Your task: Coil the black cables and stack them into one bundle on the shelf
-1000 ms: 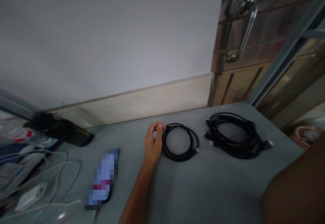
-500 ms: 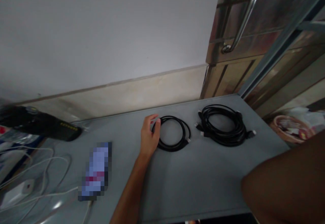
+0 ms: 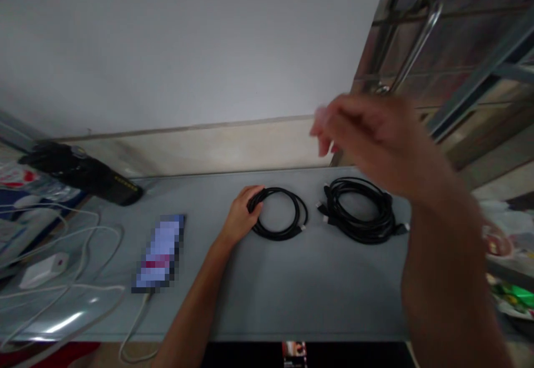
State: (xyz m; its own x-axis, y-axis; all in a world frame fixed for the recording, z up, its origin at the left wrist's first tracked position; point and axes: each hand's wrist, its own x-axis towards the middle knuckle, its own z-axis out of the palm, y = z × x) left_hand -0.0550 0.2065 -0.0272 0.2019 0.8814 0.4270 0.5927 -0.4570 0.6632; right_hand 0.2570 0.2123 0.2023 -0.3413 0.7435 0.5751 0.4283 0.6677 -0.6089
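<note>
Left hand [image 3: 242, 216] now closed round the left edge of the small coil [image 3: 277, 236]; 0.5 s ago its grip was looser. Small coil lies on the table [image 3: 308, 295], just left of the big coil [image 3: 359, 229], apart from it. Right hand [image 3: 371, 140], absent then, now raised in view; fingers curled, blurred: cannot tell how far shut, no object seen in them. Judgement: 1 hand steadies the small coil, 1 looks free.
</note>
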